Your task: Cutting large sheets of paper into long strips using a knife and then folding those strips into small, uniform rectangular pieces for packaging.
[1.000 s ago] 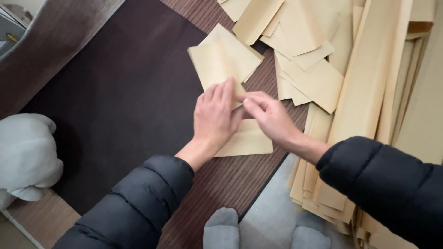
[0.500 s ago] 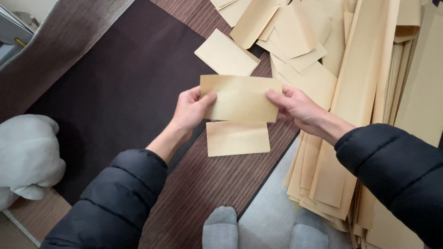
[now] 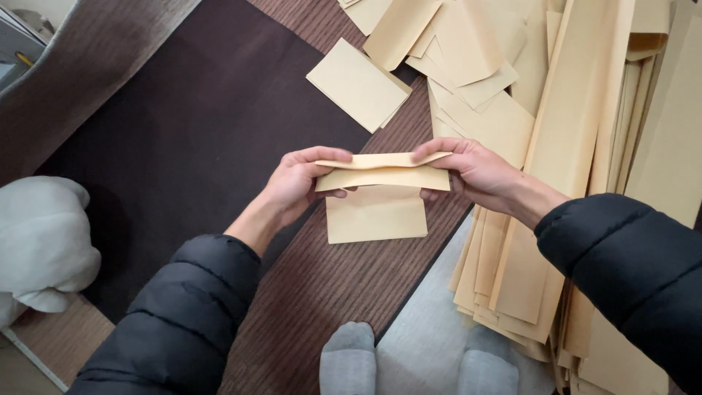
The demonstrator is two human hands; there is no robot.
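- Held in the air above the dark wooden surface [image 3: 344, 292]: a tan paper sheet [image 3: 384, 172], half folded along its length, top flap bent over toward the lower edge.
- Left hand [image 3: 296, 183] pinching the sheet's left end, thumb on top, fingers beneath; right hand [image 3: 468, 168] pinching the right end the same way.
- Best kept level and taut, both long edges lined up before pressing the crease, thumbs sliding outward from the middle.
- Directly beneath, a flat tan rectangle [image 3: 376, 216] lying on the wood, apart from the hands.
- Farther up, another folded piece [image 3: 358, 84] overlapping the dark mat [image 3: 183, 146].
- To the right, a heap of long tan strips [image 3: 578, 146] crowding the right forearm.
- Grey-socked feet [image 3: 351, 358] at the bottom edge; a white bundle [image 3: 40, 241] at far left, well apart.
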